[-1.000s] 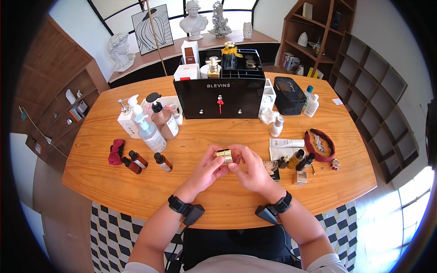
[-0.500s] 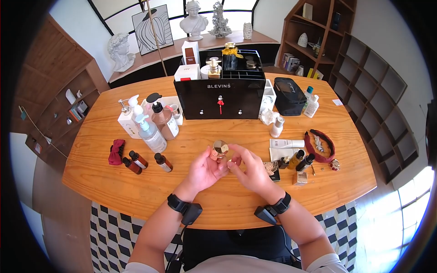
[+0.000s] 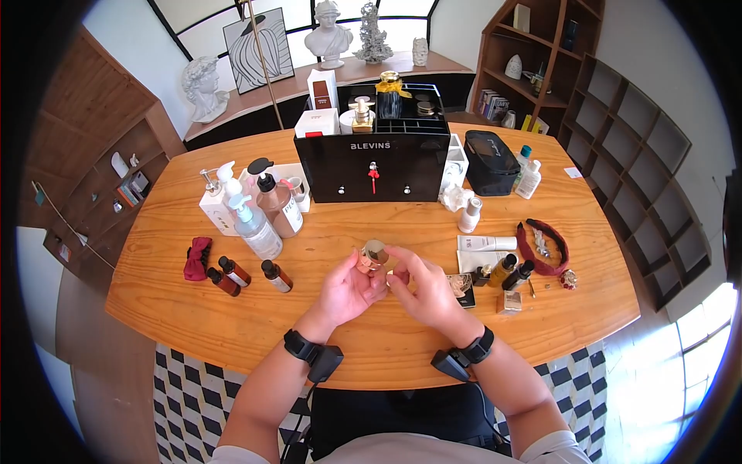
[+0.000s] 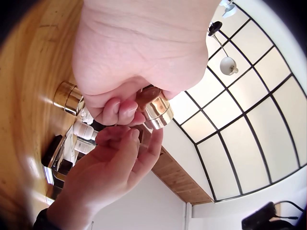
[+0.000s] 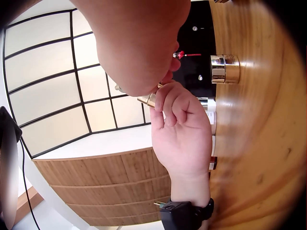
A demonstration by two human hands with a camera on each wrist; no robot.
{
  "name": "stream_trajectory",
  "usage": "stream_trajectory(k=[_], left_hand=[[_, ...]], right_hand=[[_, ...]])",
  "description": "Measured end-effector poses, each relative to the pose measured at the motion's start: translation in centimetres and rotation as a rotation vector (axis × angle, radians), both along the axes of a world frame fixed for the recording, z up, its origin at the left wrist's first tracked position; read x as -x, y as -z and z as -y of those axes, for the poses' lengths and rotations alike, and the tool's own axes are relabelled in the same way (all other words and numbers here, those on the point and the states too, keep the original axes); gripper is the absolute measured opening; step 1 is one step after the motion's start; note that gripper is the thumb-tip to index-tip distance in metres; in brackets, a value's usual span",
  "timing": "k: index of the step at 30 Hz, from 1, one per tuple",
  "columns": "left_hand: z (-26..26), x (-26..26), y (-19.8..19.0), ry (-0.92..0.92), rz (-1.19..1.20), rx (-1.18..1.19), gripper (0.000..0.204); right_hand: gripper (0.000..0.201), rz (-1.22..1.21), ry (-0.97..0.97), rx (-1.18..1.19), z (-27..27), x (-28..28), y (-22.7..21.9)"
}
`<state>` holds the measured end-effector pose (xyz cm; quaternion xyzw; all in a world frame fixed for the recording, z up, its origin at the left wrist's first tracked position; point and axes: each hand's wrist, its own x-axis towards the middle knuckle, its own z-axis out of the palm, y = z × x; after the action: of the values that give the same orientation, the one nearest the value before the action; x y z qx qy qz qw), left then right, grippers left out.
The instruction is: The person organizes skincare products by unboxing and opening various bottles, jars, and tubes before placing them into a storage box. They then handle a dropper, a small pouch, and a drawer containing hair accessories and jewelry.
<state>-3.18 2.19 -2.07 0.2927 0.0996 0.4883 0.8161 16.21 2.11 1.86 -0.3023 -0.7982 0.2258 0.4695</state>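
Note:
My left hand (image 3: 346, 290) holds a small cosmetic jar (image 3: 376, 250) with a shiny gold lid, tilted over the middle of the table. Its lower part looks reddish brown in the left wrist view, where the fingers partly cover the jar (image 4: 156, 109). Beside it is my right hand (image 3: 423, 290), index fingertip right at the lid's edge, thumb apart from the index finger. A second round gold container (image 5: 224, 69) stands on the wooden table below the hands; they hide it in the head view.
A black organizer box (image 3: 375, 170) stands at the back. Pump bottles (image 3: 259, 232) and small brown bottles (image 3: 277, 276) are on the left. To the right lie a white tube (image 3: 487, 243), dark-capped bottles (image 3: 505, 268) and a red headband (image 3: 558, 246).
The jar has shifted slightly left and tipped so its lid top shows. My right hand's fingers have loosened from around it; over the last half second, little differs.

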Motion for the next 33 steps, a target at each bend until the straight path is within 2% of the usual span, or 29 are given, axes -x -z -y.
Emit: stream_trajectory(k=[4, 7, 16, 19, 22, 25, 30, 33], left_hand=[[0.17, -0.10, -0.51, -0.010, -0.027, 0.026, 0.045], [0.01, 0.09, -0.39, 0.018, -0.023, -0.033, 0.044], [0.14, 0.04, -0.38, 0.000, -0.049, 0.015, 0.043], [0.13, 0.04, -0.34, 0.000, -0.044, 0.006, 0.044], [-0.05, 0.25, -0.10, 0.005, -0.036, 0.000, 0.046], [0.04, 0.16, -0.35, 0.008, 0.015, -0.004, 0.050], [0.15, 0.16, -0.96, -0.040, -0.029, 0.001, 0.056], [-0.29, 0.25, -0.04, 0.002, -0.050, -0.039, 0.061]], right_hand=[[0.045, 0.041, -0.013, -0.090, -0.14, 0.07, -0.26], [0.047, 0.018, -0.016, 0.017, -0.28, -0.04, 0.33], [0.051, 0.043, 0.027, 0.003, 0.18, 0.17, -0.03], [0.046, 0.003, -0.018, -0.102, -0.34, 0.26, 0.31], [0.039, 0.009, 0.008, 0.034, -0.34, -0.03, 0.47], [0.034, 0.011, 0.032, 0.043, -0.30, -0.07, 0.06], [0.037, 0.001, 0.034, 0.043, -0.09, 0.09, 0.14], [0.038, 0.012, 0.037, 0.042, 0.04, 0.10, -0.13]])
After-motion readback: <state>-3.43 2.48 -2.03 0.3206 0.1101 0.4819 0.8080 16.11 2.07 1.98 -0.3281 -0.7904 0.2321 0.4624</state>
